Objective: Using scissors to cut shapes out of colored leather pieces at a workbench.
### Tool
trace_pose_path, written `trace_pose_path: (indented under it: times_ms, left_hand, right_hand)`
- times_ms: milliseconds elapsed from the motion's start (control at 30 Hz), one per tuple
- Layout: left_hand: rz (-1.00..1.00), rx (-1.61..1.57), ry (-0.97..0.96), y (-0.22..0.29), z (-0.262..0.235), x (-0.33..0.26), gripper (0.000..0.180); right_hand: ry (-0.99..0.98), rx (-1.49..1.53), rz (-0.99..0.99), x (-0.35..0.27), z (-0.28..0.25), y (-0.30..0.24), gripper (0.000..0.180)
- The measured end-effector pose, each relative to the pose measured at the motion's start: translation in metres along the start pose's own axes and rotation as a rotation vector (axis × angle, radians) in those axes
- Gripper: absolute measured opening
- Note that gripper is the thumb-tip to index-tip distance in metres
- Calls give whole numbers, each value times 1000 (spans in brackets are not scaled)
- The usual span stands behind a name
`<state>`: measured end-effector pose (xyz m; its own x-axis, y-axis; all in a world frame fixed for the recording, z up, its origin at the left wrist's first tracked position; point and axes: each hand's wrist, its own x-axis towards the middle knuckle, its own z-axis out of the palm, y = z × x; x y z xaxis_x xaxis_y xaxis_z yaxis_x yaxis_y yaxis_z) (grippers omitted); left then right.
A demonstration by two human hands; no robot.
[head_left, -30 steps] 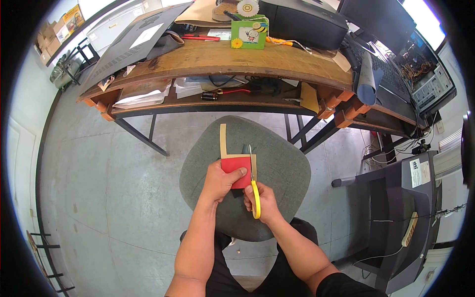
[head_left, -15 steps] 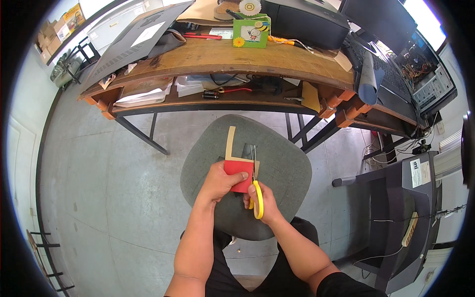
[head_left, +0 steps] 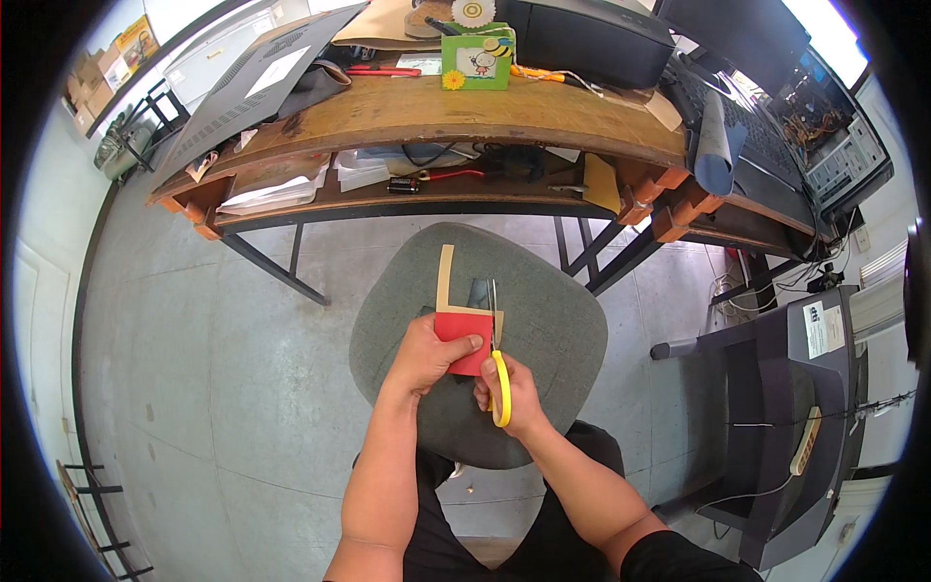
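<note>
My left hand is closed on a red card, its thumb lying flat across the front. Behind the card's top edge a tan L-shaped strip shows, one arm pointing away from me and the other running right to the scissors. The yellow-handled scissors are in my right hand, with fingers in the loops. Their blades point away from me, along the right edge of the card. Under both hands is a grey padded stool seat, with a small dark piece by the blade tips.
A wooden desk stands beyond the stool, holding a green picture-frame box and a black printer. Papers and red-handled pliers lie on its lower shelf. An open computer case sits at right.
The whole view has shifted slightly, so the desk and stool sit a little further left. Both hands keep nearly the same hold on the card and scissors.
</note>
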<state>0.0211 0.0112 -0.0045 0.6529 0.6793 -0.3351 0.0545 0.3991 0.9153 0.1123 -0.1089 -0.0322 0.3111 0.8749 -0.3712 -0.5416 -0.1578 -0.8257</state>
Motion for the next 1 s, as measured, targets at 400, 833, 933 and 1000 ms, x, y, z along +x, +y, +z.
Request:
trace_pose_path:
  times_ms: [400, 833, 933, 1000]
  left_hand:
    - [-1, 94, 20, -4, -4, 2, 24]
    - [-11, 258, -27, -1, -9, -1, 25]
    - [6, 441, -121, 2, -6, -5, 26]
    - [15, 535, -177, 1, -1, -4, 27]
  right_hand:
    - [68, -3, 82, -1, 2, 2, 33]
    - [176, -132, -34, 7, -37, -19, 32]
    - [249, -189, -158, 14, -38, -34, 28]
    - [143, -246, -215, 18, -37, -36, 28]
